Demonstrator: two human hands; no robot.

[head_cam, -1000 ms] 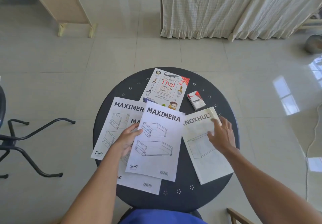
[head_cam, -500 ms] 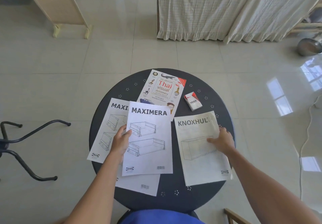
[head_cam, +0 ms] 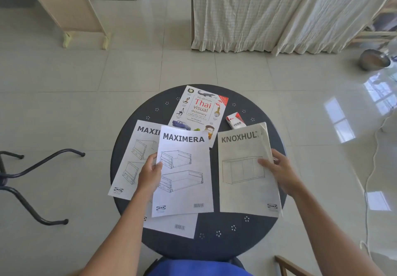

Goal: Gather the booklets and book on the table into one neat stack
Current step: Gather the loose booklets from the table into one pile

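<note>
Both hands grip booklets at the near side of the round worktop (head_cam: 264, 236).

Left hand (head_cam: 150, 173) pinches the left edge of the top MAXIMERA booklet (head_cam: 184, 181), thumb on the page, and right hand (head_cam: 281, 170) is closed on the right edge of the KNOXHULT booklet (head_cam: 242, 179). To do this step well, I think one booklet should slide over the other with the edges square before anything lifts. Under the top booklet lies a lower booklet (head_cam: 171, 226), and a second MAXIMERA booklet (head_cam: 133, 159) sticks out at the left, over the rim. Farther away, the Thai visual dictionary (head_cam: 199, 110) lies tilted, its near corner under the top booklet. A small red and white VESS box (head_cam: 235, 121) sits just beside the KNOXHULT corner and could get in the way.
</note>
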